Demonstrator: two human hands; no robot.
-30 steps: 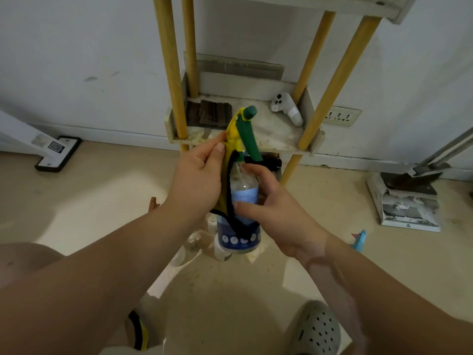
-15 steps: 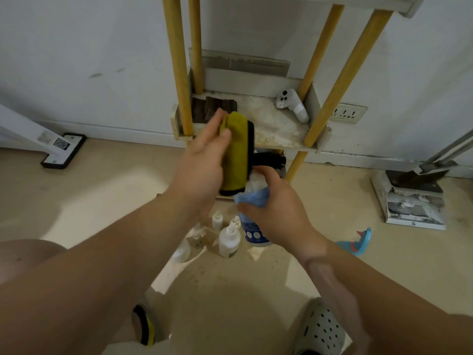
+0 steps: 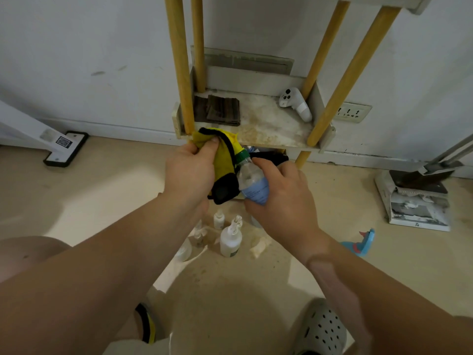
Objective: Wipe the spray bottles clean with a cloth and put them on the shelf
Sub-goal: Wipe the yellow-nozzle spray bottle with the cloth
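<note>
My right hand (image 3: 281,198) grips a clear spray bottle (image 3: 252,184) with a blue label and a green collar, tilted toward the shelf. My left hand (image 3: 190,172) holds a yellow cloth (image 3: 224,156) with black trim, wrapped over the bottle's spray head, which is hidden. Several small white spray bottles (image 3: 230,239) stand on the floor below my hands. A blue spray bottle (image 3: 362,243) lies on the floor at the right. The stained white shelf (image 3: 271,126) with yellow posts stands just behind my hands.
On the shelf lie a folded dark cloth (image 3: 221,110) and a white controller (image 3: 295,103). A dustpan set (image 3: 417,201) sits on the floor at the right, a white base (image 3: 65,148) at the left. My feet in shoes are at the bottom.
The bottle has been tipped from upright toward the shelf. The cloth, first beside the green and yellow spray head, now covers it and has slid along the top.
</note>
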